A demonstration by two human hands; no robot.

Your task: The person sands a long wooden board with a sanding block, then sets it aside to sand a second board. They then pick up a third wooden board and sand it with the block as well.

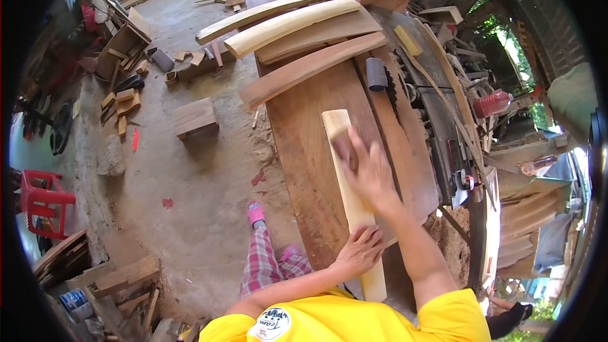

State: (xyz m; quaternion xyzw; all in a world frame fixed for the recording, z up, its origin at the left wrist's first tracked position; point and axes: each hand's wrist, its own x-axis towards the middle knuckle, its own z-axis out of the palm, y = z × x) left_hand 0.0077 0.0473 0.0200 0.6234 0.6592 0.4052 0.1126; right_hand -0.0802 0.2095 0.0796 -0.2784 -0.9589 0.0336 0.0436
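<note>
A long pale wooden board (347,185) lies lengthwise on the brown wooden bench top (297,145). My left hand (362,251) is wrapped over the board near its lower part, fingers closed round its edge. Farther up, my right hand (369,174) is on a brown block (345,150) that rests on the board's upper part; the hand is slightly blurred. At the bench's far end several curved wooden pieces (310,66) lie side by side. A dark grey cylinder (376,75) stands to the right of them.
A wooden block (196,118) sits on the concrete floor to the left. A red plastic stool (47,199) is at the far left, with scrap wood (126,275) below. Beyond the bench's right side are a red bottle (493,104) and a tape measure (467,182).
</note>
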